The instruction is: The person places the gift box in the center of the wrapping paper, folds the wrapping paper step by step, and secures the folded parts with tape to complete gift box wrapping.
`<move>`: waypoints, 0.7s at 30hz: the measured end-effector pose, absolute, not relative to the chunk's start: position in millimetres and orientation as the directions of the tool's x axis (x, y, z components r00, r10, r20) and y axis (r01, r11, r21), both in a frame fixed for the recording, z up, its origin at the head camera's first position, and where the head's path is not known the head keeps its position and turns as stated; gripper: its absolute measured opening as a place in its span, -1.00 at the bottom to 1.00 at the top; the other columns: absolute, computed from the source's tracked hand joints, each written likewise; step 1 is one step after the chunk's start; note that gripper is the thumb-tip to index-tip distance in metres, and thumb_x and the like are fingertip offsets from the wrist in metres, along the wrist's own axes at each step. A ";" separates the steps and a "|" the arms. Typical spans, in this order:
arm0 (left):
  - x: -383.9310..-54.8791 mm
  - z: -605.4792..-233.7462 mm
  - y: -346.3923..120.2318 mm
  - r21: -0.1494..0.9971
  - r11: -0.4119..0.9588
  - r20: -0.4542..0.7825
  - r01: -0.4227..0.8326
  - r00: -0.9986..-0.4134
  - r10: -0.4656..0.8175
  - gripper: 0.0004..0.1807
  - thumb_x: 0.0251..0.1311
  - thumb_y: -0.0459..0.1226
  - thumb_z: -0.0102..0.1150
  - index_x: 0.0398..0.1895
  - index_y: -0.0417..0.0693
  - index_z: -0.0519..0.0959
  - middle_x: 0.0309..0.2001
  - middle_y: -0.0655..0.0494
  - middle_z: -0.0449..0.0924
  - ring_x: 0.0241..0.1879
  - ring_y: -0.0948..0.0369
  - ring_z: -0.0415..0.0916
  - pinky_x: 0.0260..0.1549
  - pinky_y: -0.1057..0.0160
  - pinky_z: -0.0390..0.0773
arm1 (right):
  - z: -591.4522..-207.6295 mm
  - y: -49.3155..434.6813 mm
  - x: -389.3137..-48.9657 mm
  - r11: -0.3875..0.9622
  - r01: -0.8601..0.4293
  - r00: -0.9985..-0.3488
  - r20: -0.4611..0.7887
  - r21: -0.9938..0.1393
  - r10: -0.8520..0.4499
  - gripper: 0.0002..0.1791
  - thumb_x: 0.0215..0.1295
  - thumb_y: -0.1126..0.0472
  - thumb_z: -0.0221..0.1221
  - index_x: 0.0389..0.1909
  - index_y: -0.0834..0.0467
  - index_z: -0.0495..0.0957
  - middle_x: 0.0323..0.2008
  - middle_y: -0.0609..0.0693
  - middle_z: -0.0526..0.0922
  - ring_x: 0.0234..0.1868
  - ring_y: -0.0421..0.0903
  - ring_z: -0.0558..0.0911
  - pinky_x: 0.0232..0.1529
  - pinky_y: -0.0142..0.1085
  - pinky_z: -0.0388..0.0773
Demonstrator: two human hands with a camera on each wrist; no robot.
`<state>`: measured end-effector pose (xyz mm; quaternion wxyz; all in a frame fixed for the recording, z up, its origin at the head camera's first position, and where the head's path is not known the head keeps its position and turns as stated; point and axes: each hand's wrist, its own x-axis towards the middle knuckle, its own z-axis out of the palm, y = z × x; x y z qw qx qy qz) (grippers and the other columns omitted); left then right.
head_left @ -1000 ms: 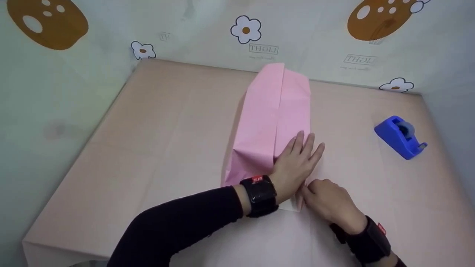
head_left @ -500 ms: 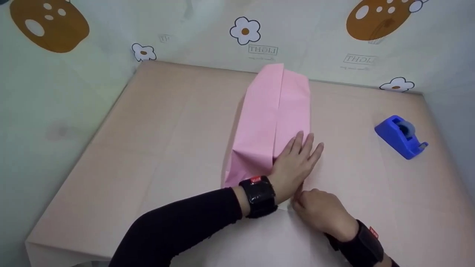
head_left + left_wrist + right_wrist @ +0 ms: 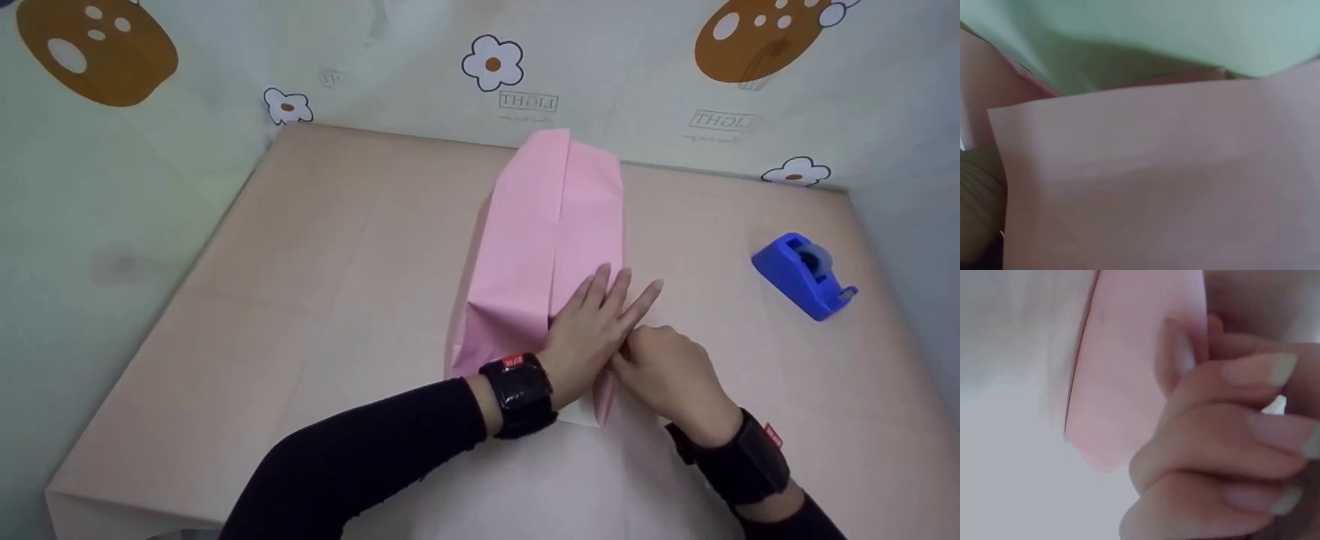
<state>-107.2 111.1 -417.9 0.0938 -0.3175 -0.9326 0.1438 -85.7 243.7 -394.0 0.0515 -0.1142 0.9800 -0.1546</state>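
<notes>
A pink folded paper bag [image 3: 517, 247] lies lengthwise on the table, with a seam running down its middle and a tucked fold at its near left. My left hand [image 3: 585, 341] rests flat on the bag's near right part, fingers straight and spread. Just right of it, my right hand [image 3: 671, 375] pinches the bag's right edge between thumb and curled fingers. The right wrist view shows that thumb on the pink paper [image 3: 1117, 371], near its pointed corner. A broad panel of paper [image 3: 1157, 169] fills the left wrist view. The near end is partly hidden beneath the left forearm.
A blue tape dispenser [image 3: 806, 277] with a roll in it stands at the right of the table. A pale pinkish cloth [image 3: 247, 322] covers the tabletop. Behind it hangs a light curtain [image 3: 405, 67] printed with flowers.
My right hand slid toward me along the bag's right edge, then back up beyond where it began, beside the left hand. The left hand has stayed on the bag.
</notes>
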 end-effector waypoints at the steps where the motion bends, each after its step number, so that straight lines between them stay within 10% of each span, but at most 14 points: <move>1: -107.4 -418.5 110.8 -0.327 0.760 0.092 0.562 -0.781 0.617 0.07 0.36 -0.02 0.17 0.66 0.10 -0.36 0.63 -0.04 0.01 0.60 -0.04 0.02 0.57 0.17 0.13 | -395.5 242.4 -85.6 0.924 -0.219 -0.967 -0.056 -0.313 -0.248 -0.67 0.34 0.16 0.16 -0.64 0.13 0.50 -0.74 -0.07 0.37 -0.68 -0.13 0.34 -0.65 -0.28 0.23; 21: -106.0 -419.2 113.6 -0.317 0.767 0.086 0.558 -0.788 0.609 0.41 -0.05 0.28 0.42 0.66 0.07 -0.31 0.63 -0.04 -0.01 0.61 -0.04 0.00 0.57 0.15 0.13 | -426.7 225.6 -43.1 0.946 -0.132 -0.932 -0.287 -0.296 -0.220 -0.61 0.35 0.18 0.17 -0.71 0.12 0.49 -0.74 -0.04 0.47 -0.66 -0.13 0.39 -0.62 -0.21 0.32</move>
